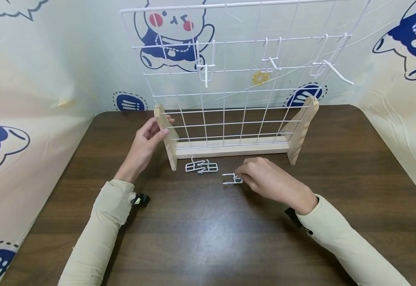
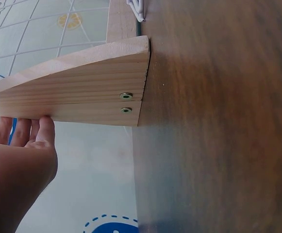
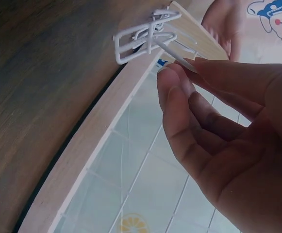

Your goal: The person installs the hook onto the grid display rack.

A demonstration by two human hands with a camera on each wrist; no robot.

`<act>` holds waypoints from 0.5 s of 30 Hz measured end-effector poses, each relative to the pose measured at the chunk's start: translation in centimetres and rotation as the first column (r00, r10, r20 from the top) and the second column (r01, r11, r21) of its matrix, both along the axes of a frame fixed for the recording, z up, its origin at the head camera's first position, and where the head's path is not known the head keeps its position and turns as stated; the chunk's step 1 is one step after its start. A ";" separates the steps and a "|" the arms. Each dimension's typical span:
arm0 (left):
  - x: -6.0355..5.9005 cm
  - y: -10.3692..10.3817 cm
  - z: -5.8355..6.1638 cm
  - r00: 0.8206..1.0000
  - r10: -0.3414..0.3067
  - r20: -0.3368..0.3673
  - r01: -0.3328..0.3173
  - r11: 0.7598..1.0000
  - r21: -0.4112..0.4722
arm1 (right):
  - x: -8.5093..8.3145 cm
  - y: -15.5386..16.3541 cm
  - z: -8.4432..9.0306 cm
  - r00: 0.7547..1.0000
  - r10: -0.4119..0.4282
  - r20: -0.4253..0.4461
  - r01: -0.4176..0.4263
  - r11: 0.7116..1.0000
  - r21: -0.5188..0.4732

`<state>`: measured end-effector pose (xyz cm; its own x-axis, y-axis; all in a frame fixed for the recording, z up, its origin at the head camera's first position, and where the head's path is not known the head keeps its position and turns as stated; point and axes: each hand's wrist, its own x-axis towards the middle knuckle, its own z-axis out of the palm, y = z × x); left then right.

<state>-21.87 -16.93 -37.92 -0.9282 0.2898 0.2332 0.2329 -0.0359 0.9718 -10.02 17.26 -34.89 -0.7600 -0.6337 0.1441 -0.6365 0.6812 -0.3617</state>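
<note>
Right hand (image 1: 265,178) pinched white wire hook (image 1: 232,179), lower centre on desk (image 1: 208,238). Left hand (image 1: 145,145), fingers straight, steadied rack's wooden foot (image 1: 166,137). Hook probably light, stiff, slippery; best gripped by shank.

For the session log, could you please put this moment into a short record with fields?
surface: dark wooden table
stand: white wire grid panel upright in a wooden base
on the grid: three white hooks hung along the second-highest wire
left hand: fingers resting against the left wooden foot
right hand: pinching a single white hook on the table
spare hooks: small pile lying just before the base
sleeves: cream, both arms
</note>
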 end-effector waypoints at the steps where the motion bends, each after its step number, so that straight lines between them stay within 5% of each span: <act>1: 0.0 0.0 0.0 1.000 0.002 0.001 -0.002 1.000 -0.004 | -0.1 0.0 0.0 1.000 0.002 0.006 -0.002 1.000 -0.012; 15: 0.0 0.1 0.0 1.000 -0.004 0.010 0.004 1.000 0.010 | -1.4 0.9 0.0 0.982 0.008 0.186 0.032 0.977 -0.210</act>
<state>-21.85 -16.88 -37.91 -0.9294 0.2914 0.2267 0.2229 -0.0466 0.9737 -11.45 18.20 -34.91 -0.7935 -0.5946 0.1297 -0.5371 0.5838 -0.6089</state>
